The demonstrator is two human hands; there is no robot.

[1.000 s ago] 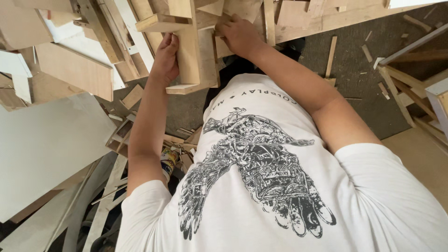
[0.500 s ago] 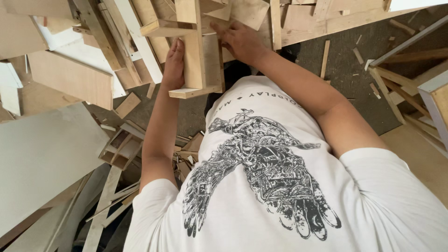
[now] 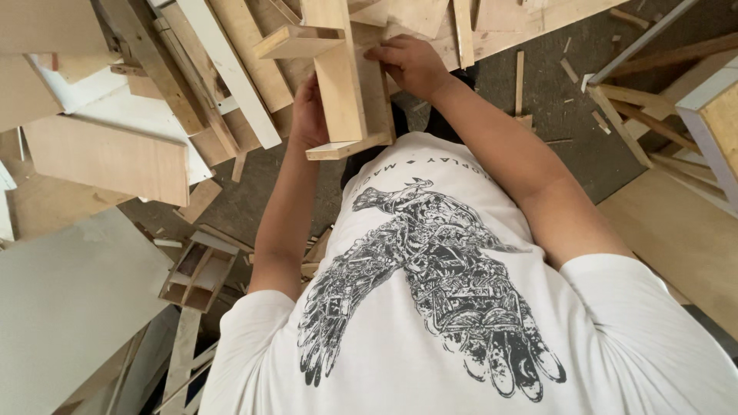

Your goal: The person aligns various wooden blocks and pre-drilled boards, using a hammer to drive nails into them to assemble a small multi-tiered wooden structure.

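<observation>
1. Locate the wooden assembly (image 3: 346,84): a pale upright board with a short cross-piece at its far end and a small ledge at its near end. You hold it out in front of your chest, above the scrap-strewn floor (image 3: 553,100).
2. Check your left hand (image 3: 307,115): it is closed on the assembly's left edge, palm against the upright board.
3. Check your right hand (image 3: 411,65): its fingers are curled over the right-hand panel, pressing on it from the opposite side.
4. Expect a stiff, fairly light piece with hard edges; the joints are probably its weak points.
5. Keep hold on the broad boards between your hands. Avoid carrying it by the projecting cross-piece.
6. Note the loose offcuts (image 3: 108,154) lying left of your grip.
</observation>
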